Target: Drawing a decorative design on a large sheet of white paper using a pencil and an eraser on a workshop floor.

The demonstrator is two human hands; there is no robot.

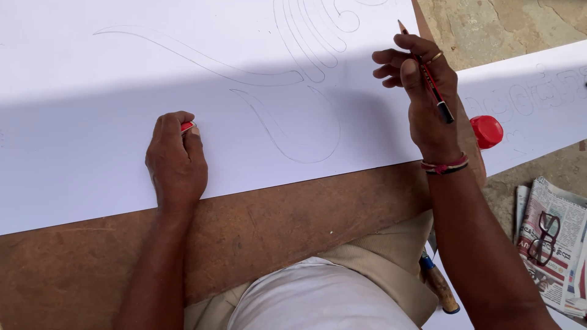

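Left hand (176,160) is curled into a fist down on the big white sheet (92,122), grip clamped on a small red eraser (188,127) that just peeks out by the thumb. It sits on blank paper, a bit left of the pencilled curves (287,116), which loop up toward the top edge. The sheet lies on a brown board surface (293,214), and half of it is in shadow, so the faint lines are harder to read down there

If rubbing is the step in hand, I'd say keep that fist pressing the paper flat, use short light strokes, and work only on the stray line so the good outline stays clean. Judging by how thin the pencil work is, heavy pressure would probably smudge or crease the sheet

Right hand (422,91) is lifted over the sheet's right edge, grip closed round a red and black pencil (428,76), tip pointing up and away, off the paper. Just right of the wrist is a red cap (487,131), then a second sheet (538,98) with outlined shapes. Far right on the floor there's a newspaper (550,244) with glasses (546,235) on it
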